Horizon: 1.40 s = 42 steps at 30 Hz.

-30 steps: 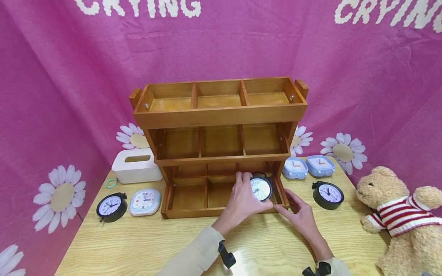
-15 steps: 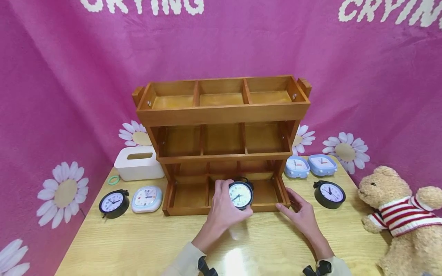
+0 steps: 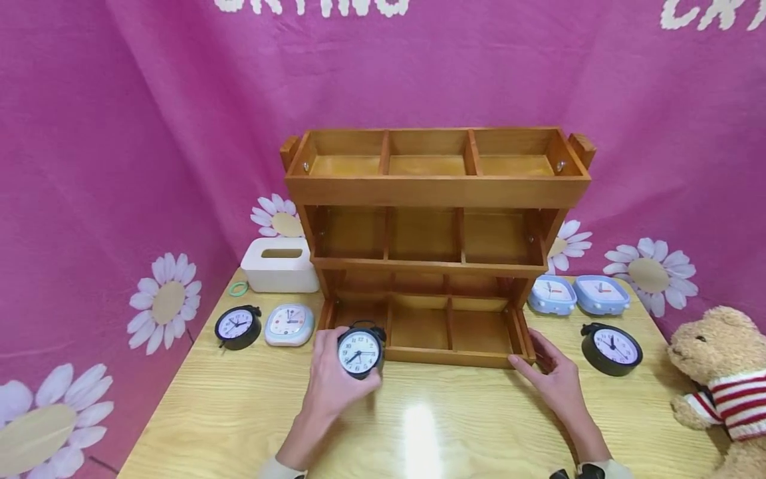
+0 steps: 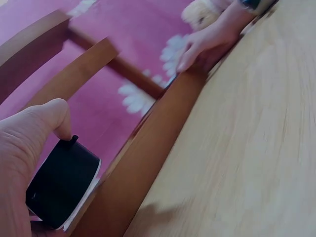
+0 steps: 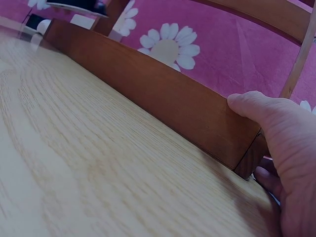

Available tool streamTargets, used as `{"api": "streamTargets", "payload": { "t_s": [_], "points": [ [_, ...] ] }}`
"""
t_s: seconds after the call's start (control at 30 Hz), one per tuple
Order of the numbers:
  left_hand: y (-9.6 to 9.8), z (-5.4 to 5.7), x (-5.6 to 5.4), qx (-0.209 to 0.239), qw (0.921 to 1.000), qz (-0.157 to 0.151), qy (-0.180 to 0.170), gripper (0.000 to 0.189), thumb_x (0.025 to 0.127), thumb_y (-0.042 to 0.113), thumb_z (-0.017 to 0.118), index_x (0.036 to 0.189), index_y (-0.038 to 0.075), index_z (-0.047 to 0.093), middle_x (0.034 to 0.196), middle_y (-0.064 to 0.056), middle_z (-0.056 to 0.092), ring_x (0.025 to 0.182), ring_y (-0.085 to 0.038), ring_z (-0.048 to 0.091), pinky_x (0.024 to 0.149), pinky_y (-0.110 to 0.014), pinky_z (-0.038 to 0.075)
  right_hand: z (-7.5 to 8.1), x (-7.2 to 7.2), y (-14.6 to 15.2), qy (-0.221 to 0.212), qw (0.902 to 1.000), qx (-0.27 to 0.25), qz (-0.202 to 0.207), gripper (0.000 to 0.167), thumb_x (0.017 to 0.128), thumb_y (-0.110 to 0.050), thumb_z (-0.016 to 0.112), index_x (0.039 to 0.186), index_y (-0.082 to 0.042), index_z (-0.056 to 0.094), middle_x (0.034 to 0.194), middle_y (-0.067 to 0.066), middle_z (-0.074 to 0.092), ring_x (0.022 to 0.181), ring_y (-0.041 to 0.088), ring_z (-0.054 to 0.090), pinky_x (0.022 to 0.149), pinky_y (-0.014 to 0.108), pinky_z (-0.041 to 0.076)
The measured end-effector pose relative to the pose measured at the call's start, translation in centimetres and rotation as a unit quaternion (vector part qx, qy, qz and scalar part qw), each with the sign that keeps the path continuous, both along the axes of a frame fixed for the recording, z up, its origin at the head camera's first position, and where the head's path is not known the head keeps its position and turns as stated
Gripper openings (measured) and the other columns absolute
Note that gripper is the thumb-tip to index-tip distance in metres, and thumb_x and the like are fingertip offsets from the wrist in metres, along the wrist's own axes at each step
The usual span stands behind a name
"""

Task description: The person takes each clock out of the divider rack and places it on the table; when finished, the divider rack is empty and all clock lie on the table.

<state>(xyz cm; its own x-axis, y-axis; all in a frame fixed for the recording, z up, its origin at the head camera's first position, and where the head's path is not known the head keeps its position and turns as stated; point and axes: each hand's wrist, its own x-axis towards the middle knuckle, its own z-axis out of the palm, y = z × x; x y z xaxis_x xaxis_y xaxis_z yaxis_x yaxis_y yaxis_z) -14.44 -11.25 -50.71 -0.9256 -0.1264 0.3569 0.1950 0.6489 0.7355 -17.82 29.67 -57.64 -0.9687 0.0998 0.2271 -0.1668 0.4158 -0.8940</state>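
Note:
My left hand (image 3: 338,379) grips a round black alarm clock (image 3: 359,352) with a white face, thumb at its lower right side and fingers at its left. It is held in front of the left compartment of a three-tier wooden shelf (image 3: 437,191), overlapping the bottom tier's front edge in the head view. From the left wrist, the clock (image 4: 64,182) shows its dark casing over the wooden front board (image 4: 148,153). My right hand (image 3: 553,376) holds the bottom tier's right front corner; in the right wrist view its thumb (image 5: 242,102) lies on the board's top edge.
Left of the shelf are a white tissue box (image 3: 281,269), a green ring (image 3: 238,289), another black clock (image 3: 238,327) and a white-and-blue clock (image 3: 289,324). To the right stand two blue clocks (image 3: 552,295), a black clock (image 3: 612,349) and a teddy bear (image 3: 724,379).
My left hand has carried the black alarm clock leftward from the bottom tier's right compartment, past the middle, to the left one. My right hand stays at the corner. The head view has shifted.

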Motion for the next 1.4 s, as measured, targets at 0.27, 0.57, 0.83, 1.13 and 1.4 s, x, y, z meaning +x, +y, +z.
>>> {"api": "streamTargets", "payload": {
  "t_s": [0.27,0.57,0.83,1.13,1.4],
  "points": [
    [-7.8,-0.5,2.3,0.0,0.9939,0.101,0.044,0.081,0.055,0.015,0.09,0.127,-0.004,0.061,0.117,-0.021,0.057,0.102,-0.032,0.057,0.087,-0.053,0.054,0.0,0.3,0.3,0.007,1.0,-0.006,0.002,0.068,0.092,-0.015,0.082,0.153,-0.008,0.053,0.144,0.024,0.06,0.119,-0.013,0.054,0.095,0.003,0.044],
    [-16.1,-1.3,4.8,-0.006,0.9795,0.197,-0.042,0.077,0.063,0.017,0.091,0.13,-0.006,0.059,0.119,-0.024,0.055,0.106,-0.037,0.052,0.087,-0.049,0.044,-0.2,-0.2,-0.1,0.009,0.9999,-0.004,0.006,0.067,0.092,-0.016,0.082,0.153,-0.008,0.053,0.145,0.022,0.06,0.118,-0.012,0.054,0.094,0.004,0.045],
    [-19.0,-2.8,5.1,-0.014,0.9633,0.246,-0.106,0.085,0.067,0.029,0.091,0.134,-0.009,0.054,0.124,-0.027,0.05,0.11,-0.043,0.05,0.083,-0.054,0.045,-0.2,0.5,0.3,0.015,0.9999,-0.003,-0.002,0.068,0.091,-0.013,0.083,0.151,-0.004,0.054,0.143,0.026,0.06,0.117,-0.014,0.054,0.093,0.003,0.046],
    [-21.1,-2.8,3.9,-0.041,0.9596,0.23,-0.157,0.089,0.07,0.035,0.091,0.14,-0.005,0.053,0.129,-0.03,0.049,0.111,-0.046,0.052,0.079,-0.054,0.047,-0.3,0.4,0.2,0.018,0.9997,-0.018,-0.001,0.067,0.091,-0.013,0.083,0.152,-0.006,0.054,0.142,0.025,0.062,0.117,-0.012,0.056,0.094,0.004,0.046],
    [-22.3,-1.7,4.0,-0.074,0.9571,0.191,-0.205,0.093,0.073,0.037,0.088,0.147,-0.003,0.048,0.14,-0.033,0.046,0.12,-0.049,0.051,0.088,-0.061,0.048,-0.2,0.2,0.0,0.017,0.9997,-0.017,0.0,0.067,0.091,-0.014,0.083,0.152,-0.007,0.054,0.142,0.024,0.062,0.117,-0.011,0.056,0.094,0.004,0.046]
  ]
}}
